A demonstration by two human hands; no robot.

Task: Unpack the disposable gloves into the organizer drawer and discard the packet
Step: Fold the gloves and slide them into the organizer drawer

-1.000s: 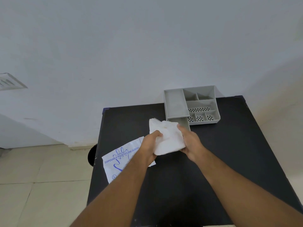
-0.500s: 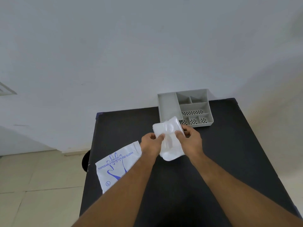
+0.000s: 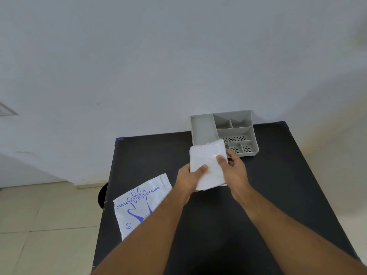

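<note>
A folded white stack of disposable gloves (image 3: 206, 157) is held above the black table (image 3: 268, 195) between both hands. My left hand (image 3: 188, 179) pinches its lower left edge with the thumb on top. My right hand (image 3: 235, 171) grips its right side. The stack's far corner overlaps the near edge of the grey organizer (image 3: 202, 130), whose front drawer is hidden behind the gloves. The flat white packet (image 3: 139, 203), printed with blue glove lettering, lies on the table's left edge, partly under my left forearm.
The organizer sits against the white wall at the table's far edge, with several small compartments (image 3: 236, 138) on its right side. A beige tiled floor (image 3: 39, 225) lies left of the table. A dark round object (image 3: 102, 195) shows beside the table's left edge.
Both hands have carried the glove stack a little farther away, toward the organizer, and flattened it; its far corner now covers the organizer's near edge. The packet has stayed in place.
</note>
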